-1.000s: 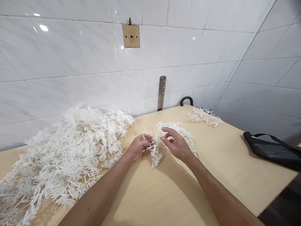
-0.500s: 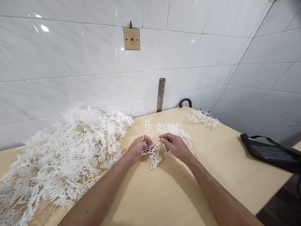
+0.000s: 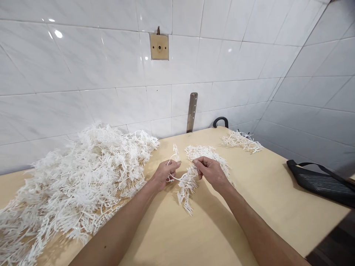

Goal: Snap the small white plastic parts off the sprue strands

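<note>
White branched plastic sprigs [image 3: 187, 186] hang between my two hands above the tan table [image 3: 166, 236]. My left hand [image 3: 166, 173] is closed on a thin white stem, whose forked tip rises above the thumb. Pinched in my right hand [image 3: 206, 170] is the upper end of the feathery sprig. Behind and beside my right hand lies a small pile of white sprigs [image 3: 219, 159]. A large heap of similar white sprigs [image 3: 91, 177] covers the table's left side.
At the back right lies another small bunch of white sprigs [image 3: 241, 142], near a black curved handle [image 3: 221, 119]. A black mesh bag [image 3: 318, 181] rests at the right edge. Against the tiled wall [image 3: 111, 59] stands a metal strip [image 3: 192, 112].
My right hand has closed on the sprig, which now hangs lower and further right, more spread out. The fingers of my left hand have tightened around the stem. The view has shifted slightly.
</note>
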Demonstrator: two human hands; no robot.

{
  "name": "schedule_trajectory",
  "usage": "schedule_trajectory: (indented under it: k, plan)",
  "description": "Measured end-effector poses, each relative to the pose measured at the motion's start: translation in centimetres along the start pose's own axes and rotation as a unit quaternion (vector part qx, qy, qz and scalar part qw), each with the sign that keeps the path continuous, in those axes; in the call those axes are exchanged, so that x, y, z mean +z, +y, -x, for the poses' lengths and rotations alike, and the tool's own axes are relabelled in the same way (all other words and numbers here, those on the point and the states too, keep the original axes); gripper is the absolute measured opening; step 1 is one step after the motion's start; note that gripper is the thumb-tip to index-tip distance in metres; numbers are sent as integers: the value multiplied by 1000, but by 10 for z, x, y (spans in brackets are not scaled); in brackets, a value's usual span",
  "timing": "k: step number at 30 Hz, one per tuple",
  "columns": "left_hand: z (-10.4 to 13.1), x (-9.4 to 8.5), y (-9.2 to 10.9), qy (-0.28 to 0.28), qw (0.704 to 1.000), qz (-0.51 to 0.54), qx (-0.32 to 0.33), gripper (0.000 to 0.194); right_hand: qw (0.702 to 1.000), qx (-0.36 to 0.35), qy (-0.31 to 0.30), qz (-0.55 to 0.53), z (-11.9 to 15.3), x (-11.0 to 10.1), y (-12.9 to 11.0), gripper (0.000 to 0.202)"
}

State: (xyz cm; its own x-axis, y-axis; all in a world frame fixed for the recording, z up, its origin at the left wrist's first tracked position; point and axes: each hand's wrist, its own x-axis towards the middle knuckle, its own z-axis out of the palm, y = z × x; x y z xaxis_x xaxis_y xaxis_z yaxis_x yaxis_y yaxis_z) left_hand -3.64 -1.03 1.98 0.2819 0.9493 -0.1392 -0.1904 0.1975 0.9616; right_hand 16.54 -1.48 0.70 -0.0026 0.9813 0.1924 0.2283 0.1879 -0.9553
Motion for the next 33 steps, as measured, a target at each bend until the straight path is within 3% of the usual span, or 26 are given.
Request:
schedule_trajectory:
  k: [5, 11, 17, 29, 33]
  plan:
    - [4, 3, 0, 5, 994, -98, 43, 31, 1000, -8, -11, -15, 3, 4, -3, 40]
    - [3, -2, -1, -46, 997, -49, -25, 36, 999, 8, 7, -49, -1, 4, 2, 40]
    - [3, 1, -5, -54, 998, -25, -23, 44, 994, 50, -21, -99, 5, 20, 2, 39]
    - [5, 6, -5, 17, 995, -90, 25, 26, 987, 47, -54, -143, 7, 19, -5, 35]
    - [5, 8, -5, 36, 993, -105, 36, 22, 994, 36, -33, -94, 4, 11, -3, 35]
